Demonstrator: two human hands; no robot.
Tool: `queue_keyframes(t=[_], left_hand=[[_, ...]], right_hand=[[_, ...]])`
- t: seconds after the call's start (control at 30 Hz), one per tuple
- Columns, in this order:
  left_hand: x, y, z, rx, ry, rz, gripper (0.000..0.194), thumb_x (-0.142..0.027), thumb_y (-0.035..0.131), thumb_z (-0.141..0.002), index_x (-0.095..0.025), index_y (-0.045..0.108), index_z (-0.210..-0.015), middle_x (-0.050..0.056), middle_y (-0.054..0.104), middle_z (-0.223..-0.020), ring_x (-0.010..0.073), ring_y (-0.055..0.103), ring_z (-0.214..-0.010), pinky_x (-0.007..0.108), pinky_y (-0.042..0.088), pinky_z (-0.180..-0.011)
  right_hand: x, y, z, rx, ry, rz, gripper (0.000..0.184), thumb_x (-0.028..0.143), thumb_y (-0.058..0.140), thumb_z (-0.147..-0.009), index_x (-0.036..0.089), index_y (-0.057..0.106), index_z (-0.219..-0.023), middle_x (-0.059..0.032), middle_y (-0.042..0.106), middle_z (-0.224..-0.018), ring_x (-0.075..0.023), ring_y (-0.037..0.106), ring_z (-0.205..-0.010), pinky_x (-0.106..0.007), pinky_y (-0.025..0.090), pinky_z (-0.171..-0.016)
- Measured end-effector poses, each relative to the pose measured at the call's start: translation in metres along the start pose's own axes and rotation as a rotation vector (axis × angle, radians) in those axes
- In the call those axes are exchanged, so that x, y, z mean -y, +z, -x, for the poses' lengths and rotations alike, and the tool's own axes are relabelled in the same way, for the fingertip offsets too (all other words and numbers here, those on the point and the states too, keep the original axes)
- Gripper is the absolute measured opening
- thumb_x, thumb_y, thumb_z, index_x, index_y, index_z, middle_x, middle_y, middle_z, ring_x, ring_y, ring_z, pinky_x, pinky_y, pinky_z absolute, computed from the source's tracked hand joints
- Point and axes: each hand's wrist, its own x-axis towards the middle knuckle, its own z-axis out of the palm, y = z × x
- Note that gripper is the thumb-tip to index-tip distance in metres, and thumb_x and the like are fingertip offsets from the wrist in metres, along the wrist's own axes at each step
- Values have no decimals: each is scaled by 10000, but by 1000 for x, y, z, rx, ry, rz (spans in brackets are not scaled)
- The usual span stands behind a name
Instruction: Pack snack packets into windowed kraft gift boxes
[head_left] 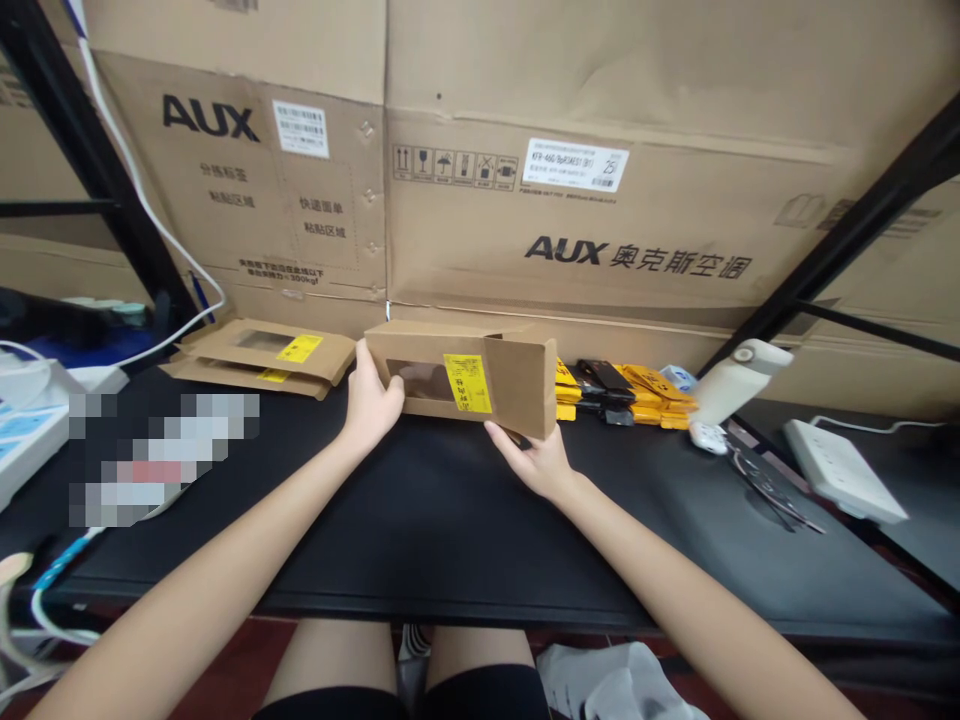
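A brown cardboard box (517,375) with a clear window and a yellow label is held up above the black table. Its right end flap stands open. My left hand (373,395) grips the box's left end, with the thumb on the front face near the window. My right hand (536,455) holds the lower right corner from beneath, its thumb at the bottom edge and the other fingers hidden behind the box. Two flattened boxes (255,350) with yellow labels lie stacked to the left. Yellow and black packets (645,390) lie in a pile just right of the held box.
A white bottle (739,380) leans beyond the packets. Near it are a small white case (709,437), glasses (772,490) and a white power strip (847,470). Large AUX cartons (465,230) wall off the back. A white cable (127,160) hangs at left.
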Motion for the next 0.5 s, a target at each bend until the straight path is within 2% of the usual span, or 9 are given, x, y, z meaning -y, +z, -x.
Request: queue_keyframes(t=[0.3, 0.5], left_hand=[[1, 0, 0, -16, 33, 31, 539, -102, 565, -628, -185, 439, -1146, 115, 630, -1011, 326, 600, -1033, 507, 443, -958], [4, 2, -1, 2, 32, 150, 500, -158, 603, -656, -207, 462, -1134, 89, 652, -997, 288, 642, -960, 469, 509, -883]], right_hand=[[0, 0, 1, 10, 1, -40, 166, 131, 627, -782, 174, 662, -938, -57, 720, -893, -163, 689, -817, -267, 566, -783], [-3, 0, 2, 8, 32, -52, 194, 127, 622, -786, 179, 668, -967, -55, 722, -938, -172, 689, -867, -291, 562, -826]])
